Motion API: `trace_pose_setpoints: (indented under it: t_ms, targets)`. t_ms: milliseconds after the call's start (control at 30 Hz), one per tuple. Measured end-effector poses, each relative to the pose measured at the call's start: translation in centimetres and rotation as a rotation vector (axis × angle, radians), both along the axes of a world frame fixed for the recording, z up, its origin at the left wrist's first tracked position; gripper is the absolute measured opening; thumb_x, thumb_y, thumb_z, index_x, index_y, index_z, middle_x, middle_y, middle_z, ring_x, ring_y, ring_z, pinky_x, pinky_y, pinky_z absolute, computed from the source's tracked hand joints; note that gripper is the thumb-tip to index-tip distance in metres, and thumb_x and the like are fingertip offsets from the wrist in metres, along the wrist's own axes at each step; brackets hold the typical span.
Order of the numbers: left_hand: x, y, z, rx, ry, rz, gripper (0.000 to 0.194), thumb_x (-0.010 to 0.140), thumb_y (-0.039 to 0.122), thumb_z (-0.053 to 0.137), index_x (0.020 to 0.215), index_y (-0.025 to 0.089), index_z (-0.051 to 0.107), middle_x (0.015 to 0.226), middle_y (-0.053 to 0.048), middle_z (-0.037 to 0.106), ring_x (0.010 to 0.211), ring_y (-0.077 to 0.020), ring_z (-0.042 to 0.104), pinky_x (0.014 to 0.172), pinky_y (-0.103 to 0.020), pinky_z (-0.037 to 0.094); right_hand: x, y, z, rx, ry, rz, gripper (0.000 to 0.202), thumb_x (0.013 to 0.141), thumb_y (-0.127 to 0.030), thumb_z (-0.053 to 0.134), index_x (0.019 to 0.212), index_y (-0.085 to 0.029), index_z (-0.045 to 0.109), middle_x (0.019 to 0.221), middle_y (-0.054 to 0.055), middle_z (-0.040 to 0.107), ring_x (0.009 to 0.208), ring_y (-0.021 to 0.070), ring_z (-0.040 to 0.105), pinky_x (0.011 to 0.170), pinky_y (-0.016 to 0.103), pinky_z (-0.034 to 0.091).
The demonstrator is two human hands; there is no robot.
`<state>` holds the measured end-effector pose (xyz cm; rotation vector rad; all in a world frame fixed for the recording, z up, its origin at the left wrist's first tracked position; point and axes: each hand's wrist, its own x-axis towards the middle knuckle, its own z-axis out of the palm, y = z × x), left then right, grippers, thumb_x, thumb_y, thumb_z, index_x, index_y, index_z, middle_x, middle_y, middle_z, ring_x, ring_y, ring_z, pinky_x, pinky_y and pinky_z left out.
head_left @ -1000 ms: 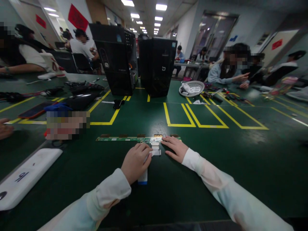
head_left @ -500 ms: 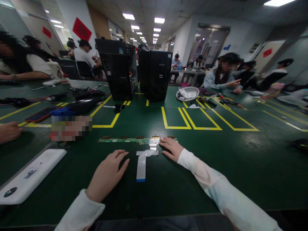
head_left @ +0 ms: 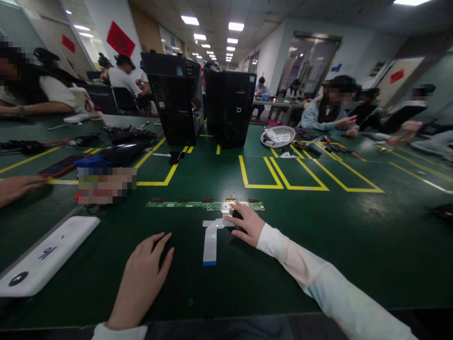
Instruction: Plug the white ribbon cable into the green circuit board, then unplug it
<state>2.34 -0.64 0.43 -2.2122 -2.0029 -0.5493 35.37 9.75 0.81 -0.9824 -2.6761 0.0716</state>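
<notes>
A long, narrow green circuit board [head_left: 187, 205] lies crosswise on the green table. From its connector area a white flat ribbon cable [head_left: 210, 241] runs toward me, folded into a bend and ending in a blue tip. My right hand [head_left: 247, 222] rests at the right part of the board, fingers spread, with fingertips over the connector where the cable joins; whether they press on it I cannot tell. My left hand [head_left: 145, 267] lies on the table left of the cable, fingers apart, touching neither board nor cable.
Two black computer towers [head_left: 230, 111] stand at the back. A white basket [head_left: 278, 136] with small parts sits right of them. At left are a white device [head_left: 46, 257], a black pouch-like object [head_left: 125, 153] and another person's hand [head_left: 17, 189]. Yellow tape marks the table.
My left hand has drawn back toward me and left, away from the cable. My right hand has shifted slightly left, over the connector. The other person's hand at left has reached further in.
</notes>
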Motion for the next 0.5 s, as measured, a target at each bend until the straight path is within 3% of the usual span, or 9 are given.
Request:
trace_pose_setpoints:
  t_ms: [167,300,500]
  targets:
    - [0.6,0.6,0.1,0.002,0.032,-0.005,0.051,0.094,0.043,0.037,0.127,0.012,0.060,0.121,-0.017,0.060,0.115,-0.0300,0.056,0.097,-0.047,0.048,-1.0,-0.5,0.6,-0.078,-0.079,-0.066,0.056,0.093,-0.055,0.050,0.143,-0.030,0.048,0.156,0.014,0.028,0.145,0.0345,0.018,0.114,0.059,0.020]
    - [0.5,0.7,-0.2,0.001,0.044,-0.010,0.052,0.094,0.043,0.036,0.129,0.012,0.059,0.123,-0.017,0.059,0.116,-0.0304,0.055,0.098,-0.048,0.047,-1.0,-0.4,0.6,-0.101,-0.100,-0.088,0.055,0.093,-0.053,0.050,0.143,-0.030,0.048,0.154,0.015,0.031,0.143,0.0318,0.025,0.114,0.058,0.020]
    - [0.4,0.8,-0.5,0.010,0.024,-0.018,0.053,0.095,0.045,0.035,0.129,0.013,0.058,0.124,-0.016,0.059,0.117,-0.0297,0.054,0.098,-0.048,0.047,1.8,-1.1,0.2,-0.085,-0.084,-0.096,0.051,0.093,-0.051,0.050,0.138,-0.026,0.054,0.150,0.016,0.037,0.141,0.0316,0.031,0.113,0.058,0.023]
